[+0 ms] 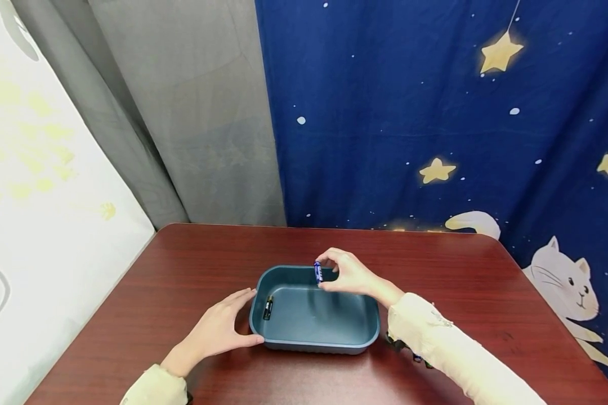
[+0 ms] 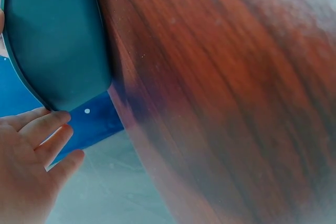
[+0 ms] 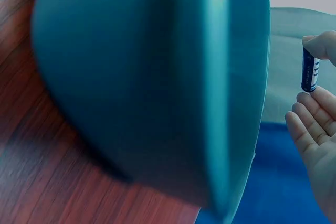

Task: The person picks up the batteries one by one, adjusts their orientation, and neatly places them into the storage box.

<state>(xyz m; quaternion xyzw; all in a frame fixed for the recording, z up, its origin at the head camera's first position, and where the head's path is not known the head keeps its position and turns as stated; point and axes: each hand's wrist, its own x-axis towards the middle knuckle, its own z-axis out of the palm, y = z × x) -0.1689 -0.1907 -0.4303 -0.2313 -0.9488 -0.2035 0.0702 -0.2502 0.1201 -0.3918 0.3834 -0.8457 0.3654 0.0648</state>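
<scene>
Between thumb and fingertip, my right hand (image 1: 349, 274) pinches a blue-and-white battery (image 1: 318, 272) by its ends over the back of a teal plastic bin (image 1: 314, 343). The same battery (image 3: 310, 70) shows clearly in the right wrist view, beyond the bin's rim. My left hand (image 1: 220, 326) rests at the bin's left end, fingers straight and thumb spread, fingertips right at the rim. Inside the bin, near its left wall, lies a black battery (image 1: 268, 307). In the left wrist view the left fingers (image 2: 47, 129) are extended against the bin's outer edge.
The bin stands on a reddish-brown wooden table (image 1: 208, 253). Right of it, partly hidden under the right sleeve (image 1: 446, 337), lie several small dark and blue items (image 1: 416, 358). Behind the table hang a grey curtain (image 1: 197, 112) and a blue star-patterned curtain (image 1: 375, 112).
</scene>
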